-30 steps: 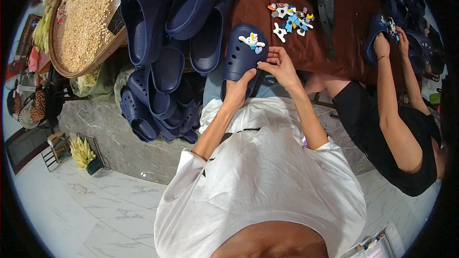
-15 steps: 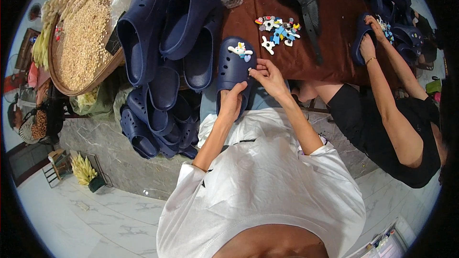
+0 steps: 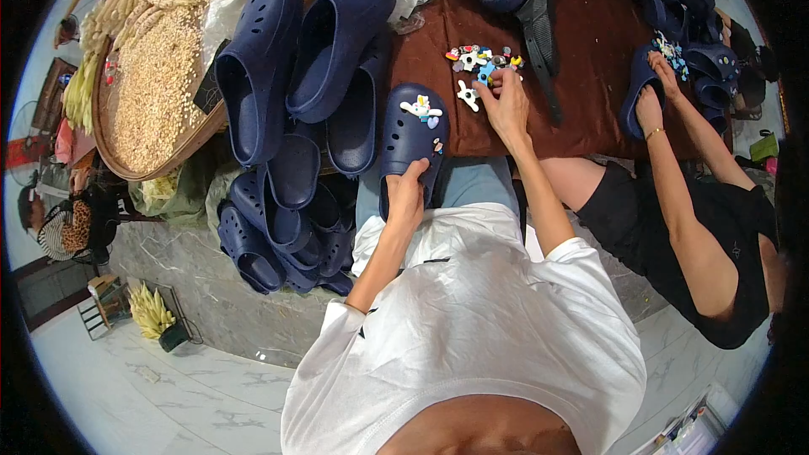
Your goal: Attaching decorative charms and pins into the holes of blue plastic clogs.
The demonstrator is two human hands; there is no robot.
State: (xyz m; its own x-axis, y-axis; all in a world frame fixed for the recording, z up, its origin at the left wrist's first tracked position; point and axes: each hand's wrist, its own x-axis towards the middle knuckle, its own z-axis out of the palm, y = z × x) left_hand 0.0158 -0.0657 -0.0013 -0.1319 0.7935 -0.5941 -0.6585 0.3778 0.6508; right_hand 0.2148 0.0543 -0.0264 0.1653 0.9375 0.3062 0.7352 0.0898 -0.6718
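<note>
Lying toe-up at the near edge of the brown table (image 3: pixel 590 42), a navy clog (image 3: pixel 413 139) is being gripped at its heel end by the left hand (image 3: pixel 406 194), fingers clenched around it; the heel itself is being hidden by that hand. Small charms (image 3: pixel 421 107) are being shown pinned to its upper, their shapes hard to make out. Just beyond, the right hand (image 3: pixel 507 101) is being held over a charm pile (image 3: pixel 480 59), fingertips pinched down into it; whether a piece is being grasped cannot be told. To the left, more navy clogs (image 3: pixel 286 93) are being kept in a heap, the lower ones partly hidden in shadow. Farther left, a tray (image 3: pixel 152 168) of pale grain is being cut off by the rim. At right, another person's hands (image 3: pixel 653 88) are being pressed on a clog, details blurred.
</note>
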